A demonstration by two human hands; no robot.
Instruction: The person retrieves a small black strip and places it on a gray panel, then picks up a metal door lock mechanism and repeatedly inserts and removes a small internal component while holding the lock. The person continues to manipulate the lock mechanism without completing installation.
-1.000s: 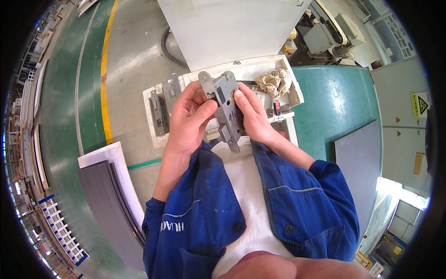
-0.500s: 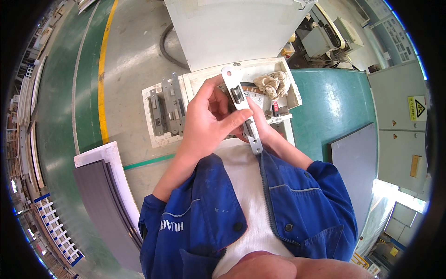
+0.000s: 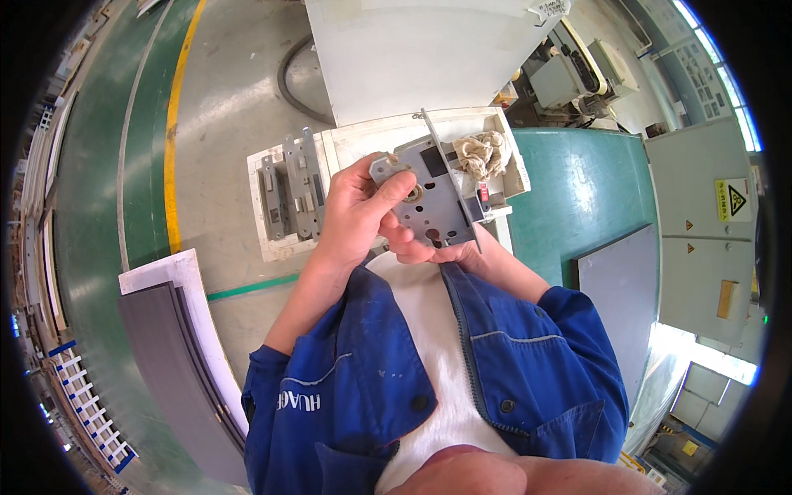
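Observation:
A grey mortise lock (image 3: 441,202) is held up in front of my chest, its flat case facing me and its long narrow faceplate along the right side. Round and slotted holes show in the case. My left hand (image 3: 356,210) is closed on the lock's left side, thumb pressed on the face near a round hub. Against the lower edge and back of the lock rests my right hand (image 3: 472,257), closed on it, though most of its fingers are hidden behind the case. Beyond, more grey mortise locks (image 3: 307,186) stand in the left part of a white tray (image 3: 257,210).
Behind the lock, a crumpled beige cloth (image 3: 483,154) and a small red-and-black object (image 3: 484,195) lie in a white box (image 3: 518,169). A tall white panel (image 3: 412,58) rises beyond it. Dark grey boards (image 3: 169,355) lean at the left, and a grey slab (image 3: 623,285) is at the right.
Both hands have turned the mortise lock: its faceplate faced me before, and now its broad case does. My left thumb has shifted from the faceplate to the case.

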